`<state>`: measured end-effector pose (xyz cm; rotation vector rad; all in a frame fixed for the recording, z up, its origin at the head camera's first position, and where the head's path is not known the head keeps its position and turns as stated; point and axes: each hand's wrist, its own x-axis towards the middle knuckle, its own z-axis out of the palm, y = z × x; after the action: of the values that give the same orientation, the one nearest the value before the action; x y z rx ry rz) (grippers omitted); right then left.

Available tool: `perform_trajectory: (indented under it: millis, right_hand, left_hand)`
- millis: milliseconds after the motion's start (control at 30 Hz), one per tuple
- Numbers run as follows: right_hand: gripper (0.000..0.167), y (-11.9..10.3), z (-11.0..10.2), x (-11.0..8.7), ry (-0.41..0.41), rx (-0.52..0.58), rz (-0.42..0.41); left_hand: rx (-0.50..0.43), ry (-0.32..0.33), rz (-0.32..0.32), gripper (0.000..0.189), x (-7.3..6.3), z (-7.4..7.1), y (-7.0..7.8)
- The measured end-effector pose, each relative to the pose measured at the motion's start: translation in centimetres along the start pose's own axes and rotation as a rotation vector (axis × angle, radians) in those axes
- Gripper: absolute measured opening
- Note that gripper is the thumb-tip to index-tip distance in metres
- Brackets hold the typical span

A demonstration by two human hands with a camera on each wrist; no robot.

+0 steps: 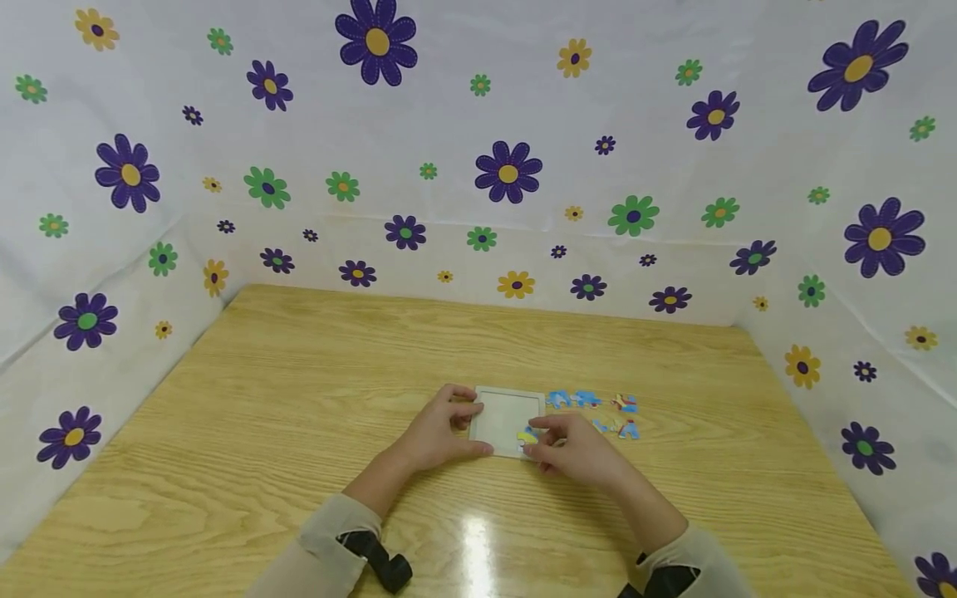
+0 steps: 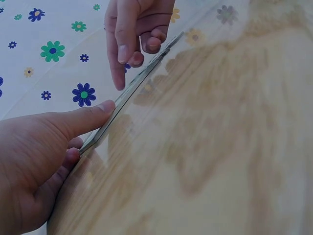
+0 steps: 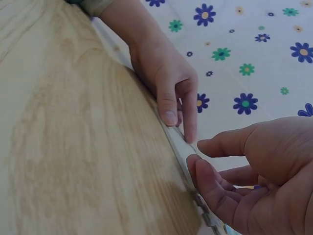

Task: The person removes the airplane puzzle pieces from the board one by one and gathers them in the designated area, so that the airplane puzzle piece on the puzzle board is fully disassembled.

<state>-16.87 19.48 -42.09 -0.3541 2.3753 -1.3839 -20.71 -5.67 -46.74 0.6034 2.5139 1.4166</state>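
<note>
A shallow white-rimmed puzzle tray (image 1: 512, 391) lies flat on the wooden table. My left hand (image 1: 441, 432) holds its left side, fingers at the upper left and thumb at the near edge. In the left wrist view that thumb (image 2: 98, 115) presses on the rim. A yellow, blue and white puzzle piece (image 1: 526, 438) lies in the tray's near right corner. Over this corner is my right hand (image 1: 579, 448), thumb and index fingertips beside the piece. In the right wrist view those fingertips (image 3: 205, 147) show a small gap between them.
Several loose blue, red and yellow puzzle pieces (image 1: 586, 399) lie right of the tray, some partly behind the right hand. Flower-printed white cloth (image 1: 449, 191) walls the table (image 1: 336, 357) at the back and both sides.
</note>
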Motion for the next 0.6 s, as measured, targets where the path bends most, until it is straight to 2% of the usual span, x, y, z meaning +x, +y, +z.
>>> perform_trajectory:
  millis: [467, 600]
  right_hand:
    - [0.047, 0.05, 0.81, 0.17, 0.024, 0.022, 0.039]
    - [0.04, 0.02, 0.9, 0.13, 0.087, 0.029, 0.068]
  left_hand:
    - [-0.003, 0.009, 0.002, 0.072, 0.03, -0.07, 0.38]
    - [0.0, 0.004, 0.0, 0.072, 0.0, -0.02, 0.25]
